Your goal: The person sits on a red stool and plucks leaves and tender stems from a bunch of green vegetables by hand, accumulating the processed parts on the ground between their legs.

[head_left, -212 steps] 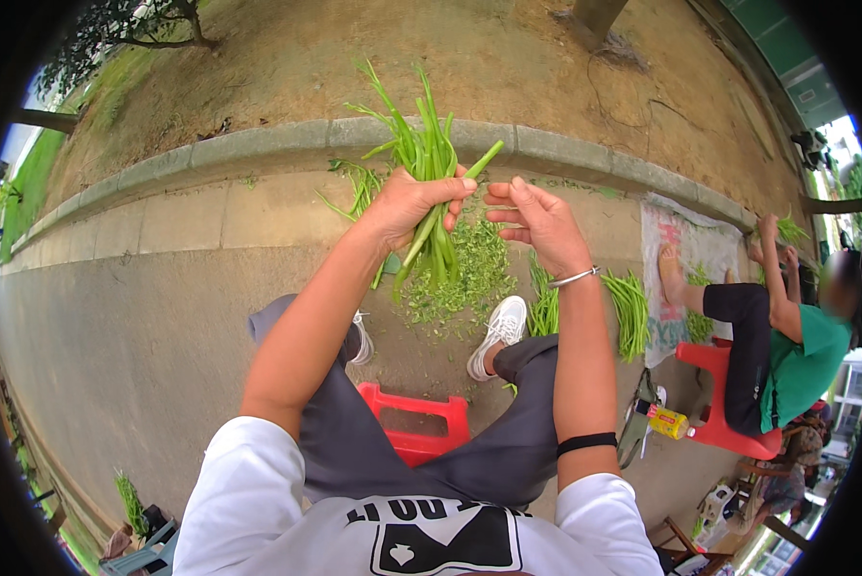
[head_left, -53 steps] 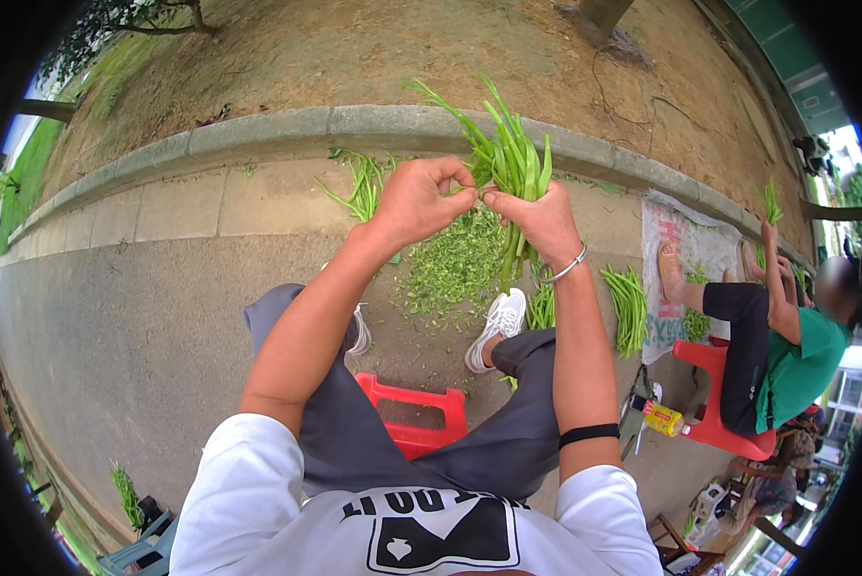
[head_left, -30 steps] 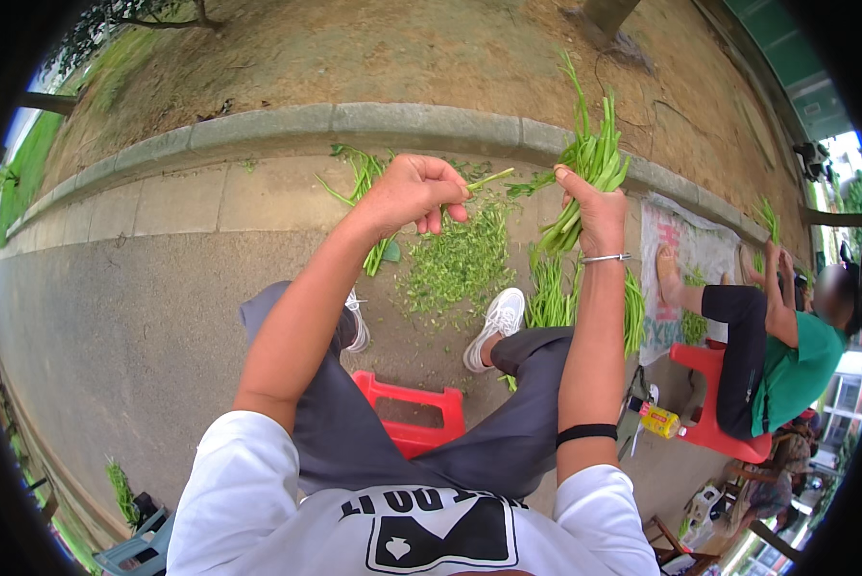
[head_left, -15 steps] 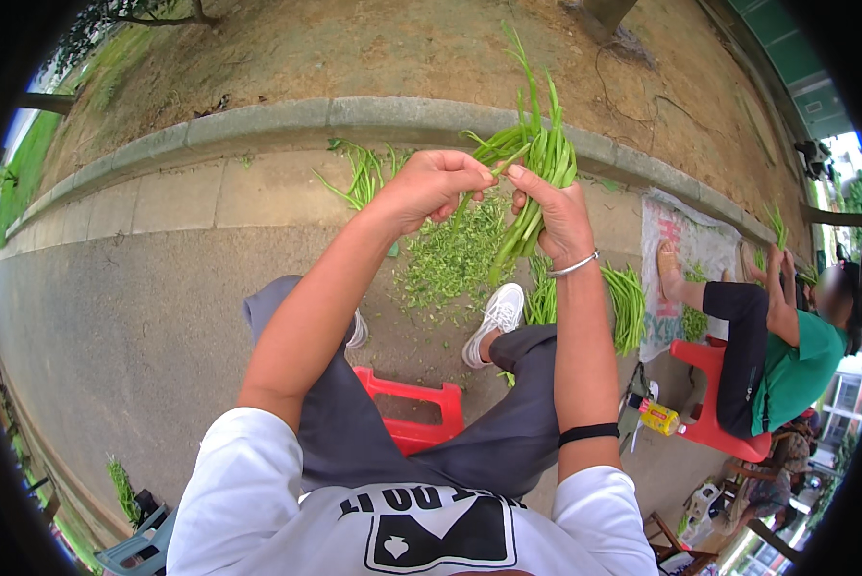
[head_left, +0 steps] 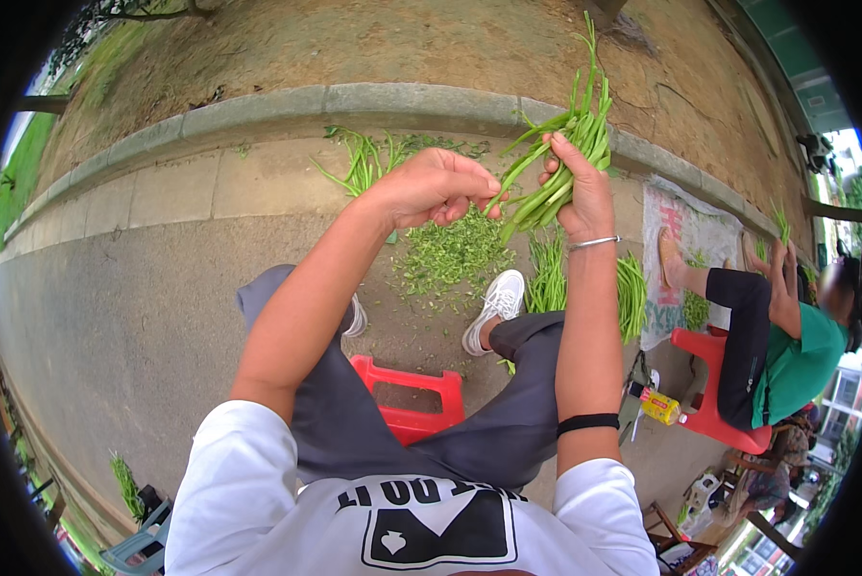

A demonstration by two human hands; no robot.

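Head view: a single stalk [head_left: 510, 180] seems to be pinched at the fingertips by the left hand [head_left: 440, 187], its grip almost closed; beside it, a bundle of green stalks [head_left: 592, 134] is held above the ground by the right hand [head_left: 586, 192], its grip wrapped firmly. If that grip were slackened during a tug, stalks could be dropped onto the pile of scraps [head_left: 455, 254] below. Room is offered leftward by the pavement [head_left: 162, 336]; rightward it is narrowed by laid stalks [head_left: 631, 298]; ahead, it is bounded by the curb [head_left: 412, 106].
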